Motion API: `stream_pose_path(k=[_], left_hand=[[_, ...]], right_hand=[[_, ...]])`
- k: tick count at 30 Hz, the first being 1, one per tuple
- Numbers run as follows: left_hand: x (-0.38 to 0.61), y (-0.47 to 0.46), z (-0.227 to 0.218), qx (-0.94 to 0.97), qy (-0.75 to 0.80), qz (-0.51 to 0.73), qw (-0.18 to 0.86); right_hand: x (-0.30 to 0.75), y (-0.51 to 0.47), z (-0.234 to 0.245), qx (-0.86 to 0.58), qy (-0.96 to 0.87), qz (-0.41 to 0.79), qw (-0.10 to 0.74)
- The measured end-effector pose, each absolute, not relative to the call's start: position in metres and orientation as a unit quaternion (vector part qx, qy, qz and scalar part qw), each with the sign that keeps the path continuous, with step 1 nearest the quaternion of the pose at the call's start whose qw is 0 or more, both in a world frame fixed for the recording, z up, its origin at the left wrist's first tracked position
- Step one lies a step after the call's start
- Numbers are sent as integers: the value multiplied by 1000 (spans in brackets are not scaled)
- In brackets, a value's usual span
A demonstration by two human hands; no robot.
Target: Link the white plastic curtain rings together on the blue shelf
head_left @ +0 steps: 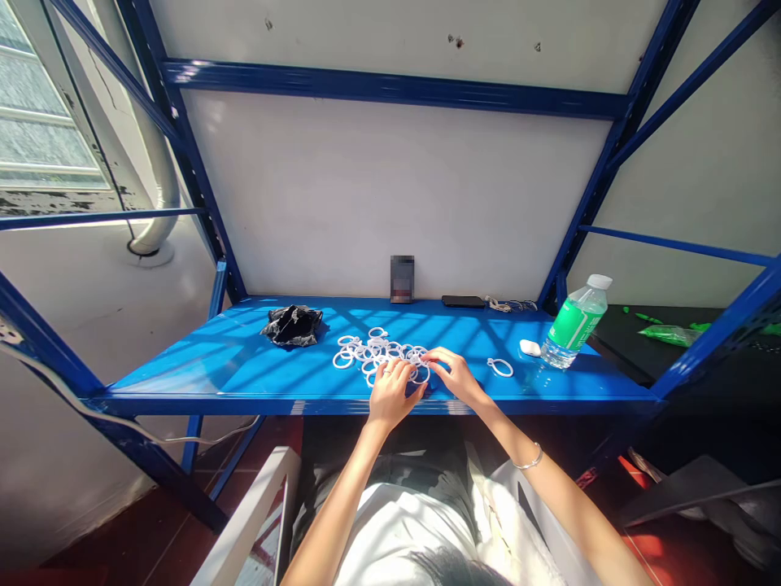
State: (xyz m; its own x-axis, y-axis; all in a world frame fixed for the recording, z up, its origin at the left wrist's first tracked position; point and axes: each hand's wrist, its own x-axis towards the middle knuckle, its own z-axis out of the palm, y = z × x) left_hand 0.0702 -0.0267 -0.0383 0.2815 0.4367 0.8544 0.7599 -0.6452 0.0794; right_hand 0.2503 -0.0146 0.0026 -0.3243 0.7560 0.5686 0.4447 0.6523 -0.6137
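Several white plastic curtain rings (359, 353), each with a small eyelet, lie heaped at the middle of the blue tabletop (232, 366). My left hand (394, 393) is at the near side of the heap, fingers curled and thumb toward the right; a ring (421, 373) shows between it and my right hand (452, 373). The fingertips of my right hand pinch at that ring's right edge. How firmly each hand grips it is too small to see. A single ring (500, 368) lies apart, to the right of my right hand.
A crumpled black plastic bag (294, 325) sits at left. Along the back are an upright dark box (402, 279), a black phone (462, 301) and a coiled cable (509, 305). A water bottle (574, 323) and small white case (530, 347) stand right. Blue frame posts (201, 179) flank the table.
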Motion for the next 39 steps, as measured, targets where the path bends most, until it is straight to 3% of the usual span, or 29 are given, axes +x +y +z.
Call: stream_pose_path(k=[12,27,35,39], left_hand=[[71,-24,-40,-774,-398,-454,191],[72,-25,-41,-760,-426,-462,165],[74,-22,-44,-711,-472,-485,190],[74,-21,-45,-704,-490,-483,177]], right_hand=[[246,-19,0,-362,-817,82,442],[245,-19,-1,-395,-824,52,402],[278,-9,4,-582,-728,-100,349],[309,-1,-1,-643,-682,-114,330]])
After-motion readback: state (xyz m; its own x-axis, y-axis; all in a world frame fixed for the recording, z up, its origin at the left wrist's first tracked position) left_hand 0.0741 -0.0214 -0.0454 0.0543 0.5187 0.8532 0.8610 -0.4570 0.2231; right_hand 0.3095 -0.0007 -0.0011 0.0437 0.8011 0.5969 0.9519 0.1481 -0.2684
